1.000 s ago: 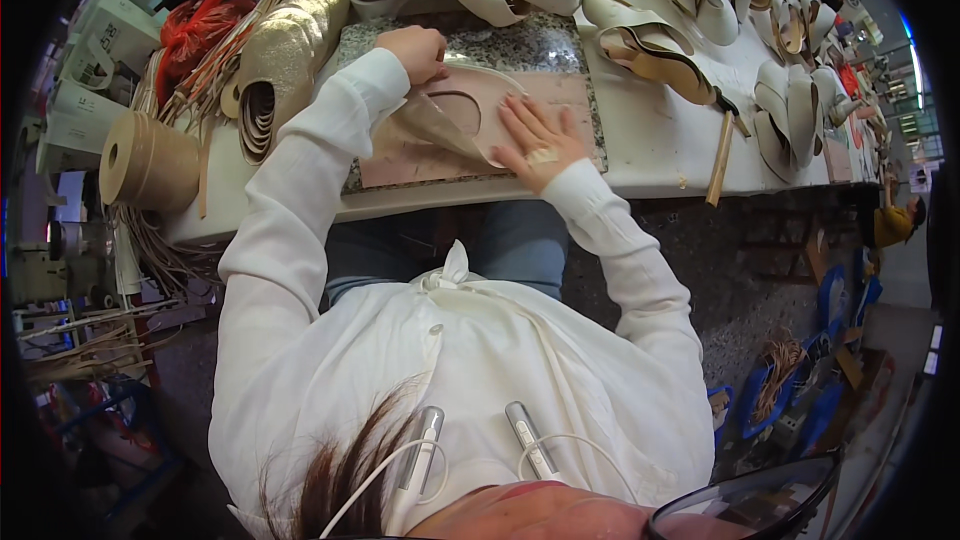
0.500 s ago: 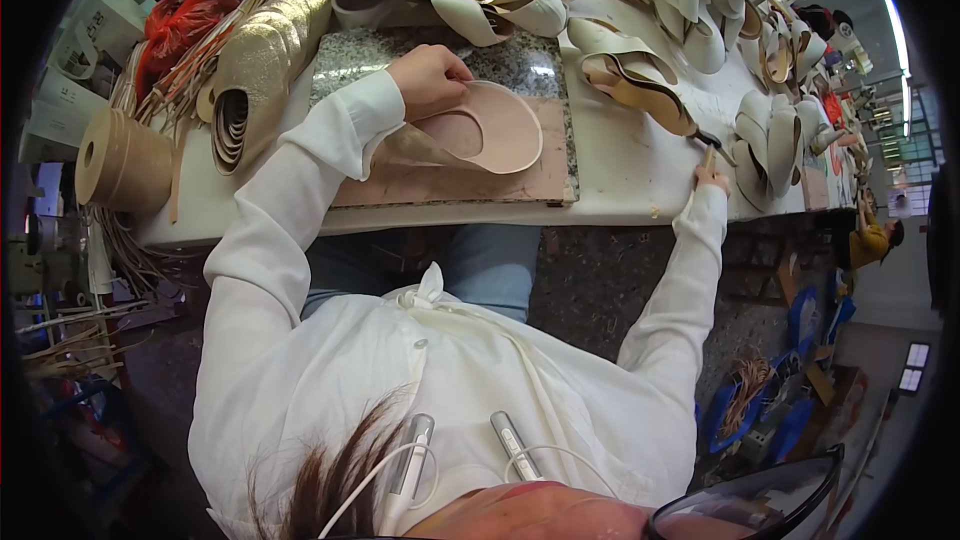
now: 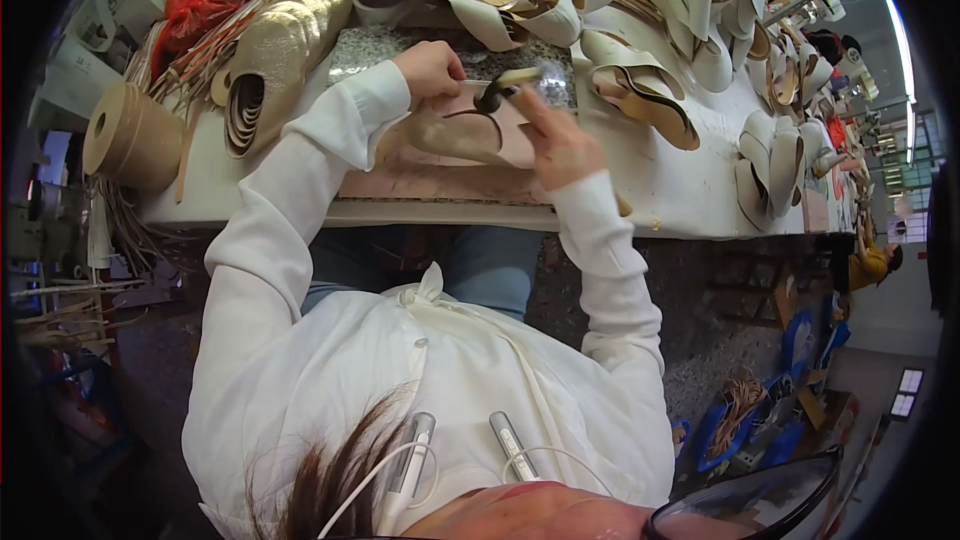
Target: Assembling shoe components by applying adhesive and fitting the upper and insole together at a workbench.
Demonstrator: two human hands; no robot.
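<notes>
A pale pink-beige shoe upper [image 3: 450, 137] lies on the work board in front of me, its curved opening facing up. My left hand [image 3: 430, 72] pinches its far edge, fingers closed. My right hand [image 3: 566, 148] is wrapped round the handle of a hammer [image 3: 488, 100], whose dark head is over the upper's far side, near my left fingers. Motion blurs the hammer, and I cannot tell whether its head touches the upper. Under the upper are a pinkish board [image 3: 400, 186] and a speckled granite slab [image 3: 365, 46].
White and tan shoe uppers [image 3: 500, 15] are heaped beyond the slab, with more [image 3: 645, 90] to the right. At left are a stack of nested gold-beige pieces [image 3: 285, 55], a brown tape roll [image 3: 130, 143] and a red plastic bag [image 3: 205, 5]. Another person [image 3: 872, 262] is far right.
My right hand has swung in from the table's right side, bringing the hammer over the upper. My left hand still holds the upper's edge.
</notes>
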